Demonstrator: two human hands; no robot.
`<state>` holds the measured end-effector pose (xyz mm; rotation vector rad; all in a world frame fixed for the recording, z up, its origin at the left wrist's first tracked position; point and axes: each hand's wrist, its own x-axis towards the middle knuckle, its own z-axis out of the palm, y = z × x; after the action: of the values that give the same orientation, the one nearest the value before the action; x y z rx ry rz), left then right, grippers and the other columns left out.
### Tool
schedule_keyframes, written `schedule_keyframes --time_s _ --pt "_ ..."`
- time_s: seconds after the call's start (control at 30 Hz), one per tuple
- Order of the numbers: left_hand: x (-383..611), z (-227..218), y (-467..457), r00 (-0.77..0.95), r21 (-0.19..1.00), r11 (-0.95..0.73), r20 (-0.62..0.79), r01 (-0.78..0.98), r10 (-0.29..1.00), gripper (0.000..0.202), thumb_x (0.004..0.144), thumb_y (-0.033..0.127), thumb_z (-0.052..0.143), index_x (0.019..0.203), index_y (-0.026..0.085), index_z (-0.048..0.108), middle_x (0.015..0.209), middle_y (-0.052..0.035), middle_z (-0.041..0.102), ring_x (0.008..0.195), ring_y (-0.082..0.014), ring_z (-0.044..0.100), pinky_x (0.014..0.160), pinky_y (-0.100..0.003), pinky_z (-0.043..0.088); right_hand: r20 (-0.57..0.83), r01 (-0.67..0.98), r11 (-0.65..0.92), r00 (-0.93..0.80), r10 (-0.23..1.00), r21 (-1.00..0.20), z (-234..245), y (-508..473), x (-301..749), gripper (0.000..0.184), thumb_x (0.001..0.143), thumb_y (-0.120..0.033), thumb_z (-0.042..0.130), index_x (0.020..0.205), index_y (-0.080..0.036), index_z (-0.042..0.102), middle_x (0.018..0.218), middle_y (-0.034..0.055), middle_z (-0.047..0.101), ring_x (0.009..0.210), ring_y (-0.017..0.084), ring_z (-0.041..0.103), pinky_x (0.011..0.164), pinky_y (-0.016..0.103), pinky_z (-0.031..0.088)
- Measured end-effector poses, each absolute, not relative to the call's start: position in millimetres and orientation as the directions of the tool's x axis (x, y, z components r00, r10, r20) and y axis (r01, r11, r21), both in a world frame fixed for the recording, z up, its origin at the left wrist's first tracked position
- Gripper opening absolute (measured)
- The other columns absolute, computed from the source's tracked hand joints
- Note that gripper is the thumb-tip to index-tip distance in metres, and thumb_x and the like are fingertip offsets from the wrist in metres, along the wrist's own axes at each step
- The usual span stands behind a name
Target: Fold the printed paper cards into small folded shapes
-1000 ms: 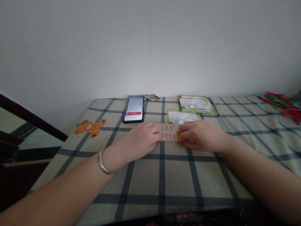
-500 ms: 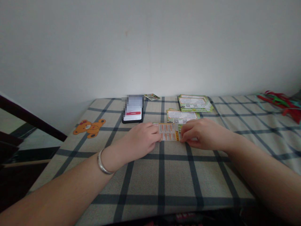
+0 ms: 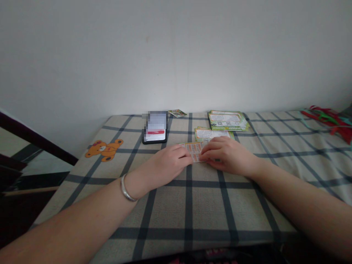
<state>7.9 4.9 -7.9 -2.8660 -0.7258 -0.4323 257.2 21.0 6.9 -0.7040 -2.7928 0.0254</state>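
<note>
A small printed paper ticket [image 3: 193,148], with rows of orange and white boxes like a scratch card, lies on the checked cloth between my hands. My left hand [image 3: 171,164], a silver bangle at its wrist, is closed with its fingers on the ticket's left end. Closed too, my right hand [image 3: 227,156] has its fingertips on the right end and covers much of it. Just behind the right hand lie more green-edged tickets [image 3: 207,134], printed with text and codes. My fingers hide both ends of the ticket.
A phone [image 3: 156,128] with a lit screen stands near the wall. Beside it is a small folded ticket [image 3: 177,113]. A stack of green tickets [image 3: 227,119] lies at the back, a bear sticker [image 3: 104,149] at the left, and red and green cloth or cords [image 3: 334,121] at far right.
My right hand has slid left along the ticket, covering more of its right end. My left hand has shifted slightly right, so the gap between my hands is narrower.
</note>
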Motion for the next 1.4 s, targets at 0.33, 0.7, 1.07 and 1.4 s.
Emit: schedule_keyframes --time_s 0.33,0.7,1.07,1.4 --pt "11 -13 6 0.824 -0.042 -0.865 0.331 0.5 0.46 0.021 0.09 0.01 0.048 0.103 0.014 0.065 0.1 -0.0074 0.062 0.096 -0.0204 0.054 0.091 -0.038 0.049 0.22 0.439 0.897 -0.872 0.438 -0.046 -2 20 248 0.029 0.087 -0.013 0.052 0.108 -0.025 0.067 0.102 0.0024 0.068 0.093 0.019 0.057 0.083 0.036 0.044" --pt "7 -5 9 0.866 -0.118 -0.873 0.245 0.473 0.436 0.022 0.092 0.015 0.045 0.1 0.016 0.065 0.098 -0.0073 0.065 0.094 -0.0228 0.057 0.085 -0.041 0.048 0.244 0.451 0.892 -0.862 0.444 -0.027 1 15 247 0.024 0.086 -0.015 0.053 0.103 -0.024 0.068 0.1 0.0037 0.066 0.087 0.017 0.056 0.077 0.032 0.046" --pt "-1 9 6 0.843 0.037 -0.867 0.215 0.498 0.493 0.019 0.084 0.011 0.052 0.093 0.018 0.067 0.092 -0.0025 0.067 0.09 -0.0203 0.058 0.085 -0.039 0.047 0.235 0.454 0.89 -0.861 0.451 -0.047 1 15 248 0.024 0.086 -0.016 0.053 0.104 -0.023 0.067 0.101 0.0033 0.065 0.089 0.018 0.056 0.079 0.033 0.046" --pt "-5 19 6 0.849 0.058 -0.867 0.18 0.496 0.498 0.025 0.08 0.007 0.051 0.089 0.019 0.071 0.092 -0.0016 0.069 0.088 -0.0196 0.06 0.081 -0.036 0.048 0.204 0.463 0.886 -0.864 0.46 -0.035 -1 16 248 0.025 0.087 -0.017 0.052 0.105 -0.025 0.067 0.101 0.0038 0.064 0.089 0.019 0.056 0.078 0.033 0.045"
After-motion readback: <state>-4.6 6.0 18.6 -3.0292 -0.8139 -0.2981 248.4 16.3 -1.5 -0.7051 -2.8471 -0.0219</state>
